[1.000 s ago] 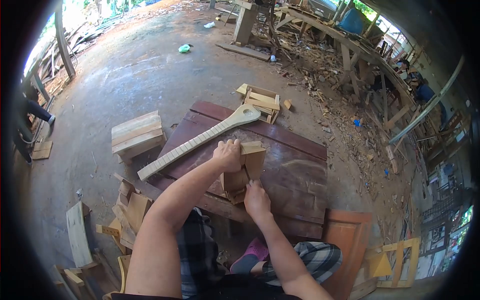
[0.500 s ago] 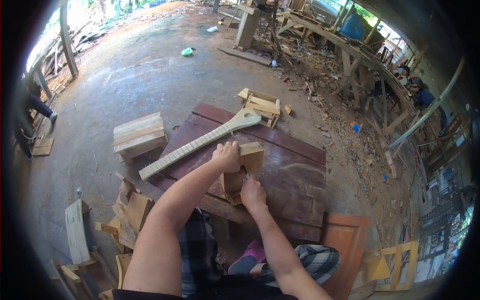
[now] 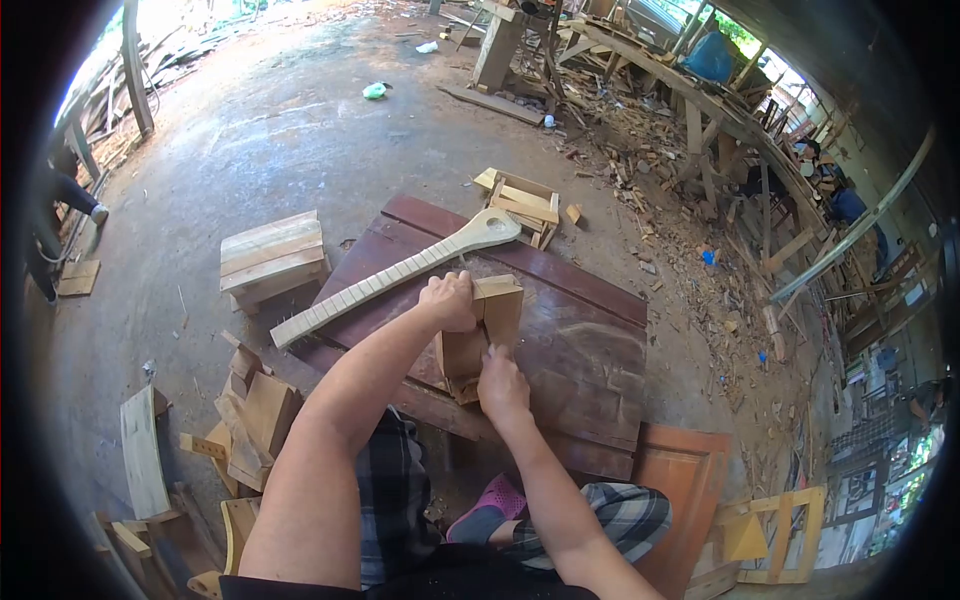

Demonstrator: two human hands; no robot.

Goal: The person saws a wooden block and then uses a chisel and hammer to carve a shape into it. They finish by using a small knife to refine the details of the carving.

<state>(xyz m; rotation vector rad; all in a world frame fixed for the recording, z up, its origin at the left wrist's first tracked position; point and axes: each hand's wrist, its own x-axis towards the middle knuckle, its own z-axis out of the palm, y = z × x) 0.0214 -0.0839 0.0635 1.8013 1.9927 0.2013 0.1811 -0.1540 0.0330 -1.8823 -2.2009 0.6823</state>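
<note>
Daylight glares off the floor (image 3: 270, 165); edges seem blurred.

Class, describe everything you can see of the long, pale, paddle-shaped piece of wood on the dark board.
The paddle-shaped piece looks like bare, pale wood: a long, narrow bar crossed by regular dark lines, widening into a rounded head with a round hole or hollow; which, I cannot tell. It lies slantwise across the dark reddish board, its narrow end jutting past the left edge and its head near the far edge. Neither the left hand nor the right hand touches it.
</note>
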